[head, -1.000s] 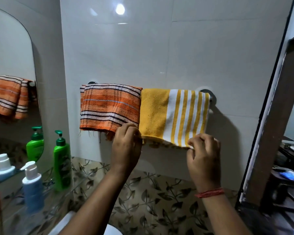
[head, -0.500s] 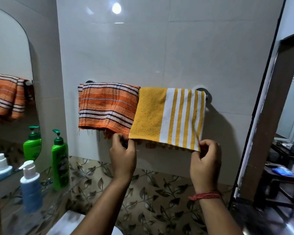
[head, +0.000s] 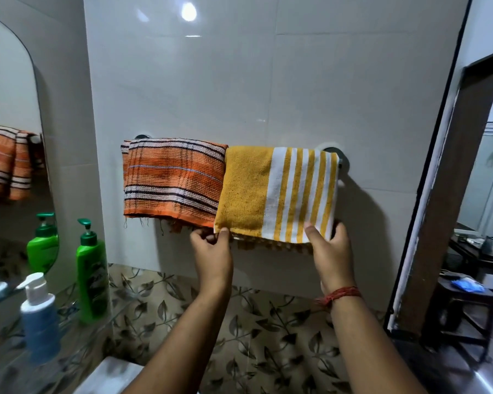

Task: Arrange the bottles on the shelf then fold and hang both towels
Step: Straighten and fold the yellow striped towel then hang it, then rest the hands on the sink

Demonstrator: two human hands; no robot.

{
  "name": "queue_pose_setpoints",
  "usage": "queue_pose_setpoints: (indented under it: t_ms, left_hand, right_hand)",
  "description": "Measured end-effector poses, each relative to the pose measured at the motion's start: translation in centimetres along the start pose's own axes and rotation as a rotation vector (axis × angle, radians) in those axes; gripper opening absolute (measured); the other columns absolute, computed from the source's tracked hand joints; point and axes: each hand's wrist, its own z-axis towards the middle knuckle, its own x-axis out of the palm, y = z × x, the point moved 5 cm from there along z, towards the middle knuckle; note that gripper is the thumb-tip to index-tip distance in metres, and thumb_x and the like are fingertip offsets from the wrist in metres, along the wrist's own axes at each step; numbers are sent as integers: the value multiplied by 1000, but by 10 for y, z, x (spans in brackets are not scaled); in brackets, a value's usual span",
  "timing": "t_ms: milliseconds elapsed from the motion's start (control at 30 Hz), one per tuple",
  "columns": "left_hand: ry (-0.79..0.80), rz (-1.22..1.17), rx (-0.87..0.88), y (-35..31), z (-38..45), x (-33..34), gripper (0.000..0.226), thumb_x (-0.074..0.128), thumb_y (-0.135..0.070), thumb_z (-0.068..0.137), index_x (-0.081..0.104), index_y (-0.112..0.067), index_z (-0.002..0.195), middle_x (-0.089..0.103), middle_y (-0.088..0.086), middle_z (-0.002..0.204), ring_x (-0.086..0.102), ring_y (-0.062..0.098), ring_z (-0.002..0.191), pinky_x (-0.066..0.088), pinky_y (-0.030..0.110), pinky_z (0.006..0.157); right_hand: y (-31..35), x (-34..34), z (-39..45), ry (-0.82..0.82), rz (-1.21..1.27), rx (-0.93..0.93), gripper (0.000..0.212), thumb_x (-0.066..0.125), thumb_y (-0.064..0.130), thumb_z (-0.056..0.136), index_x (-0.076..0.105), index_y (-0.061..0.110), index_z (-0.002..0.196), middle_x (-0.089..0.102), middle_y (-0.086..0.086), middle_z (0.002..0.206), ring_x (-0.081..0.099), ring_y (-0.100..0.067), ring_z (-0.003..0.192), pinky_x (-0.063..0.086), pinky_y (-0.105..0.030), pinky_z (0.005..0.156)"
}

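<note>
Two folded towels hang side by side on a chrome wall rail (head: 342, 162). The orange striped towel (head: 172, 180) is on the left, the yellow and white striped towel (head: 276, 194) on the right, its left edge overlapping the orange one. My left hand (head: 211, 248) pinches the yellow towel's lower left corner. My right hand (head: 326, 245) pinches its lower right corner, thumb in front. A green pump bottle (head: 93, 273) and a blue pump bottle (head: 39, 317) stand on the glass shelf (head: 69, 322) at the left.
A mirror (head: 9, 137) on the left wall reflects the orange towel and the bottles. A white basin edge (head: 108, 376) shows below. A dark door frame (head: 439, 194) stands at the right, with a stool (head: 467, 302) and other furniture beyond it.
Both hands went from the yellow towel's lower edge to its bottom corners and pulled its lower part forward and left, so it hangs flatter and overlaps the orange towel. The view moved closer.
</note>
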Motion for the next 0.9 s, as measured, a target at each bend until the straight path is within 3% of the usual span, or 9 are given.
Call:
queue_pose_setpoints:
  t_ms: [133, 267, 367, 433, 500, 600, 733, 800, 900]
  left_hand:
    - [16, -1, -89, 20, -5, -5, 12, 58, -12, 98, 53, -23, 99, 62, 4, 95, 65, 27, 89, 56, 45, 83]
    - [95, 80, -90, 45, -17, -8, 5, 58, -22, 102, 54, -24, 101, 63, 4, 96, 64, 22, 89, 54, 39, 82]
    - [177, 319, 49, 68, -28, -18, 4, 56, -33, 103, 54, -32, 100, 64, -3, 99, 64, 17, 94, 47, 22, 68]
    - [228, 534, 116, 91, -35, -32, 12, 55, -38, 103, 57, -29, 111, 65, -5, 109, 64, 15, 103, 47, 19, 73]
    - [242, 798, 168, 119, -40, -57, 35, 56, -42, 102, 58, -20, 128, 66, 2, 123, 61, 21, 116, 49, 31, 88]
    - [210, 1157, 161, 156, -51, -104, 58, 53, -50, 100, 49, -14, 145, 58, 9, 143, 50, 30, 134, 40, 44, 110]
    - [181, 1494, -31, 202, -88, -178, 73, 33, -62, 102, 22, -20, 161, 28, 2, 166, 16, 22, 156, 9, 50, 125]
    - [154, 1601, -159, 218, -111, -205, 76, 24, -65, 102, 6, -24, 163, 9, -1, 172, 0, 22, 158, 2, 52, 125]
    - [81, 1687, -323, 227, -146, -230, 77, 16, -68, 100, -7, -29, 162, -7, -1, 172, -8, 25, 158, -3, 54, 124]
  right_hand:
    - [-29, -6, -7, -46, -40, 43, 23, 65, 42, 93, 61, 24, 107, 69, 4, 106, 66, -18, 100, 55, -41, 86]
    - [-60, 0, -33, -82, 28, 106, 19, 58, 43, 97, 56, 26, 107, 63, 9, 99, 62, -11, 93, 46, -26, 69]
    - [-97, 21, -58, 2, -17, 220, 32, 56, 36, 99, 52, 19, 126, 60, 5, 112, 58, -18, 102, 44, -32, 83]
    - [-120, 40, -76, 121, -60, 265, 40, 58, 36, 98, 49, 19, 134, 57, 5, 121, 54, -15, 111, 43, -33, 92]
    - [-143, 63, -94, 268, -98, 274, 43, 61, 35, 96, 52, 15, 134, 61, 3, 126, 57, -17, 117, 46, -36, 103]
    - [-177, 100, -124, 536, -238, 243, 56, 62, 39, 95, 48, 7, 140, 59, -12, 138, 56, -25, 128, 44, -41, 108]
    - [-225, 134, -176, 893, -611, -22, 70, 53, 47, 96, 28, 17, 154, 31, -11, 160, 31, -27, 146, 28, -38, 116]
    - [-247, 140, -203, 1084, -727, -163, 75, 45, 60, 96, 19, 25, 156, 15, -2, 167, 13, -25, 152, 16, -43, 119]
    - [-271, 139, -234, 1304, -823, -295, 79, 33, 68, 95, 7, 29, 159, -3, 4, 168, -5, -27, 154, 0, -55, 119]
